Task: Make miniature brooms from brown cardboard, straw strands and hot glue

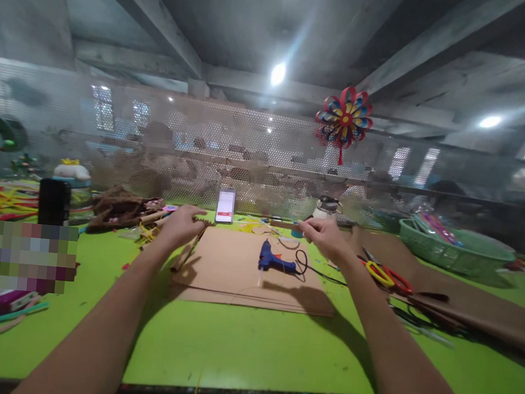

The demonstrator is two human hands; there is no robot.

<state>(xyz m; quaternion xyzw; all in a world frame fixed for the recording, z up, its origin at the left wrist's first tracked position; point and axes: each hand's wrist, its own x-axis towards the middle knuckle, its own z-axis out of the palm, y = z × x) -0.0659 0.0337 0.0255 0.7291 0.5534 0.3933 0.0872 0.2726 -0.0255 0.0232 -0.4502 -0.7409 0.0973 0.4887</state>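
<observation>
Both my arms reach forward over a green table (pixel 240 348). My left hand (pixel 182 223) is closed over a thin brown strip or stick (pixel 189 252) at the left edge of a flat cardboard sheet (pixel 237 274). My right hand (pixel 326 236) hovers beyond the sheet's far right corner with its fingers pinched together; what it pinches is too small to make out. A blue glue gun (pixel 275 262) lies on the cardboard between my hands, its black cord (pixel 305 263) looping to the right.
A phone (pixel 225 206) stands lit at the back centre. Yellow and red scissors (pixel 386 276) and long cardboard strips (pixel 465 300) lie right, by a green basket (pixel 451 247). Craft scraps (pixel 118 209) and a black cup (pixel 53 202) sit left. A mesh screen (pixel 266 154) carries a paper flower (pixel 343 119).
</observation>
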